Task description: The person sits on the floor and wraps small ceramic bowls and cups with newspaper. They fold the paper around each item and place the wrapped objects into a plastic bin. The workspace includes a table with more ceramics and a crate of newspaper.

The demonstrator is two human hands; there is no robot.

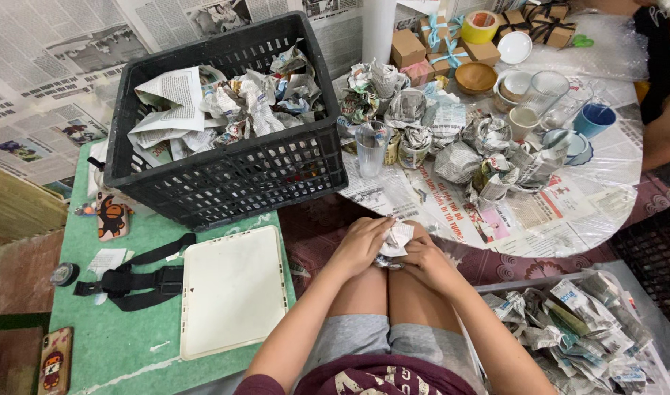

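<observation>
Newspaper-wrapped bundle (395,241) sits right over the knees, caught between both hands. Left hand (360,245) curls its fingers (377,228) over the paper's near side, pressing it in; right hand (426,262) cups the other side, fingers bent around the wad. Just left of the fingers lies a white tray (234,289) on a green mat (119,344). Beyond the fingertips stands a clear plastic cup (371,146) on the paper-covered table (569,219), more wrapped lumps (488,164) to the right of it. Farther left, a black crate (225,175) is full of crumpled newspaper.
</observation>
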